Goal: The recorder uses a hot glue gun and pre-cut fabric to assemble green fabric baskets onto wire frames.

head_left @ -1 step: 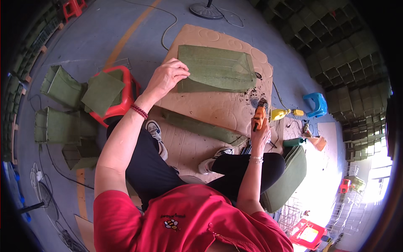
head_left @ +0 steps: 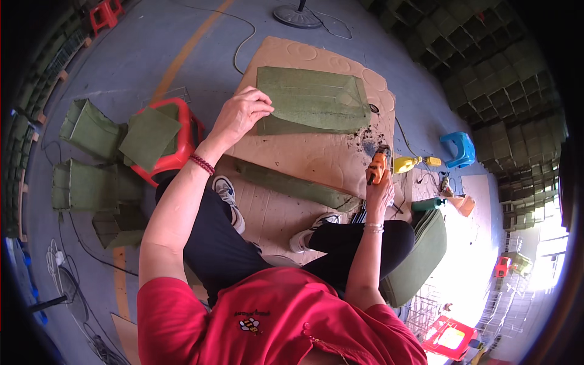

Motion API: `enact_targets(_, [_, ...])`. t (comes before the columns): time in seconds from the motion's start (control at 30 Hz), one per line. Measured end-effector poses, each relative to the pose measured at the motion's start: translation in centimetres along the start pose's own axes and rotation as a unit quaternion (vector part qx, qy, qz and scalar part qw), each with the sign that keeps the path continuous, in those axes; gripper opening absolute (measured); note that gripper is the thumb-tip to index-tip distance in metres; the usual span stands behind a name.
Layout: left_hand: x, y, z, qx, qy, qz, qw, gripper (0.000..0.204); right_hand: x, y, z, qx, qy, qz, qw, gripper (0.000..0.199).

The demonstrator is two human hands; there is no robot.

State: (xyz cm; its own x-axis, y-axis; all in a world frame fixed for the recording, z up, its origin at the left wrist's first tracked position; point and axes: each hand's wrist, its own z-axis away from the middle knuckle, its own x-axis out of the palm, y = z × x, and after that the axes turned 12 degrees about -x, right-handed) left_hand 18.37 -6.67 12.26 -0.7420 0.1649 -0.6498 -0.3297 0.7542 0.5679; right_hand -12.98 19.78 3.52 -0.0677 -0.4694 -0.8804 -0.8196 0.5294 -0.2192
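Head view, one entry: I am sitting on the floor (head_left: pixel 152 55) with my legs stretched over a brown cardboard sheet (head_left: pixel 304 155). My left hand (head_left: pixel 240 112) is pressing flat, fingers spread, on the near left corner of the green felt panel (head_left: pixel 313 100), which is lying across the far half of the cardboard, its lower edge lifting a little. My right hand (head_left: pixel 380 193) is closing around an orange glue gun (head_left: pixel 378 164), holding it upright just beside the panel's right corner, apart from it, above a dark scorched patch (head_left: pixel 371 143). A long green felt strip (head_left: pixel 292 185) is lying between my shoes and the panel. To my left a red stool (head_left: pixel 185 143) is carrying a loose felt square (head_left: pixel 149 137), with folded green felt boxes (head_left: pixel 82 185) just beyond. To my right: a yellow bottle (head_left: pixel 406 164), a blue stool (head_left: pixel 459 149), and a thick stack of green felt (head_left: pixel 426 249) by my knee.
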Motion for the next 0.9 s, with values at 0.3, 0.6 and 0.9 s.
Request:
enact_targets(0.3, [0.5, -0.5, 0.9, -0.032, -0.019, -0.007, 0.999, 0.015, 1.8, 4.1, 1.2, -0.073, -0.079, 0.029, 0.994, 0.075])
enact_targets(0.6, [-0.7, -2.3, 0.3, -0.183, -0.040, 0.104, 0.977, 0.035, -4.1, -16.5, -3.6, -0.331, 0.101, -0.240, 0.907, 0.029])
enact_targets(0.9, [2.4, -5.6, -2.0, -0.381, -0.141, 0.392, 0.826, 0.023, 0.3, -25.4, -5.3, -0.452, 0.060, -0.172, 0.873, 0.039])
